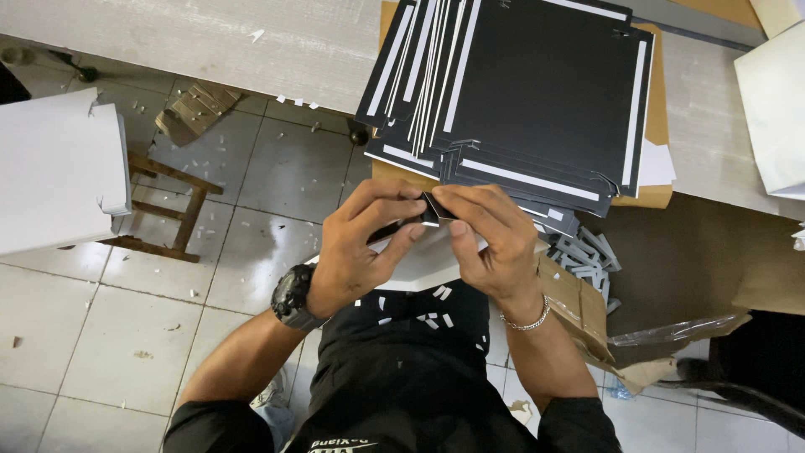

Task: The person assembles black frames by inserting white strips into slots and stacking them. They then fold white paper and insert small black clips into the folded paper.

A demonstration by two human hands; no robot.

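While both hands are raised over the lap, a fanned stack of black sheets (537, 92) with white strips along their edges is seen at 12 o'clock, laid on a brown cardboard sheet (658, 126) at the rim of a pale grey table (251, 42). A white bag (776, 109) is placed at 2 o'clock on the same table. At 9 o'clock a white stack of sheets (54, 176) is carried on a wooden stool (172, 214). A torn brown carton (579, 306) holding grey-white offcuts (583, 252) is located at 4 o'clock, beside the right wrist. Small white paper scraps (432, 319) are scattered over the black apron and the tiled floor (109, 319).

A small black card piece (432, 210) is held between both hands at the centre of the view. The left hand (365, 243) is closed on its left end: the thumb is pressed from below and the fingers are curled over the top. The right hand (490, 239) is pinched shut on its right end, with the thumb and forefinger meeting on the card. Only a narrow folded portion of the piece is visible in the gap between the fingertips; the rest is hidden by the fingers. A white flat surface (423, 268) is seen directly beneath the hands, at 6 o'clock from the piece. A black watch (293, 298) is worn on the left wrist and a silver bracelet (528, 319) on the right.
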